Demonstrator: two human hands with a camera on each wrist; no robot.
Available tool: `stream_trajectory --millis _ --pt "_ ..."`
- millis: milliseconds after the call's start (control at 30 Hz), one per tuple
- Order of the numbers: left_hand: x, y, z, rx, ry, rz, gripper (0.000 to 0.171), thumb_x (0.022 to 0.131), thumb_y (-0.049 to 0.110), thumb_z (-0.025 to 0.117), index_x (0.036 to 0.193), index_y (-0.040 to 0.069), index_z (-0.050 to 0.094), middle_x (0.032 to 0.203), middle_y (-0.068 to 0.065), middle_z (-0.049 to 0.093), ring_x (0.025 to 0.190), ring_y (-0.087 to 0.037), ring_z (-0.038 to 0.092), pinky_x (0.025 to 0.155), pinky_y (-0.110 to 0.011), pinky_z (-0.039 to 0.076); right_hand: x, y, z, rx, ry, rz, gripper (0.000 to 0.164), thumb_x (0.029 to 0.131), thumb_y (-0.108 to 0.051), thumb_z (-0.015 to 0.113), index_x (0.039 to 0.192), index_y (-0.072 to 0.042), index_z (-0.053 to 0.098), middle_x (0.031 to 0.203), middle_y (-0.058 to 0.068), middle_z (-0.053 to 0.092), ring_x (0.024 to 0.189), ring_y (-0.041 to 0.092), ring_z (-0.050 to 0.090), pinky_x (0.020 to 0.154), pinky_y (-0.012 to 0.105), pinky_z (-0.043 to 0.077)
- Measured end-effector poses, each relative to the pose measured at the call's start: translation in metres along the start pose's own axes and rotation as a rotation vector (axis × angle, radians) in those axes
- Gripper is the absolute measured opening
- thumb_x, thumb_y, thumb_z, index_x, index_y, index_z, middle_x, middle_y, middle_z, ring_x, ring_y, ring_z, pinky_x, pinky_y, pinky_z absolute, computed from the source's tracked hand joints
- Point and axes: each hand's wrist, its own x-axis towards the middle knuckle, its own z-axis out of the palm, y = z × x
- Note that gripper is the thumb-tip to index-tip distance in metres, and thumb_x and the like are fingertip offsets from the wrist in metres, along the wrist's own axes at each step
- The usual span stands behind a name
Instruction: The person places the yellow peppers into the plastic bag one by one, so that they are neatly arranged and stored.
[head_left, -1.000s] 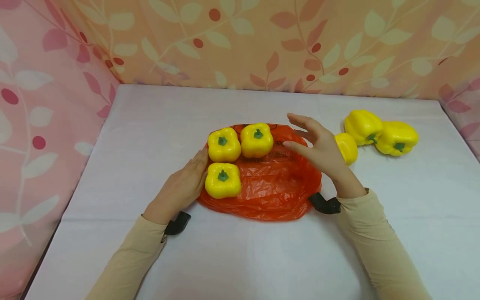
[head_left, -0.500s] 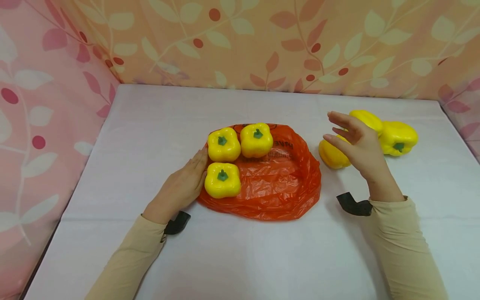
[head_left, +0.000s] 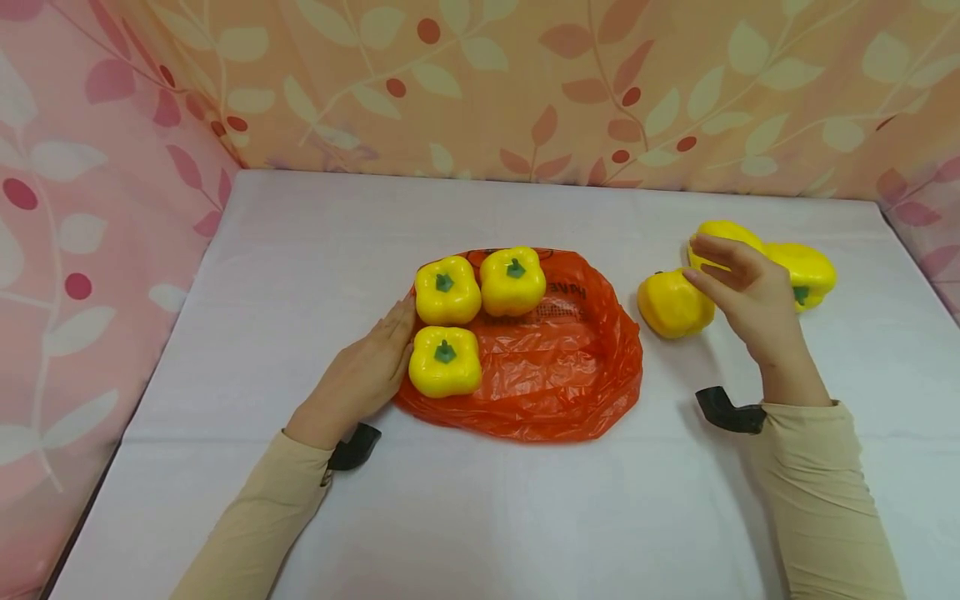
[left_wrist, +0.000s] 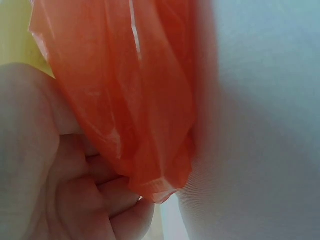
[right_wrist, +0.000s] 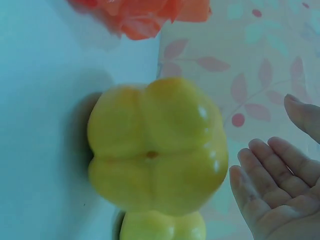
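A red plastic bag (head_left: 540, 379) lies flat in the middle of the table in the head view. On its left part stand three yellow bell peppers (head_left: 446, 362), green stems up. My left hand (head_left: 367, 367) rests along the bag's left edge with fingers straight; the left wrist view has its fingers against the crinkled red plastic (left_wrist: 130, 105). To the bag's right sits another yellow bell pepper (head_left: 673, 307). Just right of it my right hand (head_left: 761, 312) is raised, holding nothing, thumb and fingers apart. The right wrist view shows that pepper's underside (right_wrist: 157, 145) beside the hand (right_wrist: 280, 195).
Two more yellow bell peppers, one partly behind my right hand (head_left: 723, 235) and one on its side (head_left: 810, 271), lie at the back right. A white cloth (head_left: 525, 517) covers the table. Flower-patterned curtains (head_left: 480, 92) stand behind it and at the sides.
My right hand has moved right, from over the bag's right side to beside the nearest loose pepper, which now shows more fully. The left hand and the bag stay put.
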Motion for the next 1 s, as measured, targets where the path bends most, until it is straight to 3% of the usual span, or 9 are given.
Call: stream_trajectory --millis 233,567,733,1000 --pt "0.000 0.000 0.001 0.001 0.003 0.003 0.061 0.102 0.026 0.037 0.150 0.000 0.010 0.155 -0.013 0.015 0.142 -0.026 0.017 0.112 -0.043 0.022 0.000 0.013 -0.006 -0.053 0.026 0.077 0.045 0.088 -0.013 0.066 0.131 -0.004 0.055 0.124 0.001 0.058 0.112 0.013 0.054 0.089 0.010 0.043" --pt "0.000 -0.001 0.001 0.010 0.022 0.019 0.060 0.102 0.025 0.038 0.149 -0.002 0.012 0.155 -0.014 0.017 0.141 -0.026 0.019 0.112 -0.043 0.023 0.003 0.023 -0.005 -0.129 0.009 0.175 0.050 0.089 -0.022 0.065 0.135 -0.005 0.052 0.130 0.007 0.054 0.117 0.018 0.053 0.089 0.010 0.043" --pt "0.000 -0.001 0.002 0.010 0.022 0.015 0.060 0.102 0.025 0.038 0.149 -0.002 0.011 0.155 -0.014 0.017 0.141 -0.026 0.018 0.112 -0.043 0.023 0.004 0.027 -0.005 -0.114 -0.010 0.191 0.052 0.089 -0.024 0.066 0.135 -0.005 0.051 0.131 0.008 0.053 0.117 0.016 0.053 0.089 0.010 0.044" --pt "0.001 -0.002 0.002 0.000 0.012 0.013 0.060 0.102 0.025 0.037 0.149 -0.001 0.011 0.155 -0.013 0.015 0.142 -0.026 0.016 0.113 -0.043 0.022 0.005 0.029 -0.012 -0.144 -0.129 0.248 0.063 0.089 -0.034 0.064 0.141 -0.006 0.043 0.138 0.014 0.047 0.124 0.020 0.044 0.089 0.009 0.043"
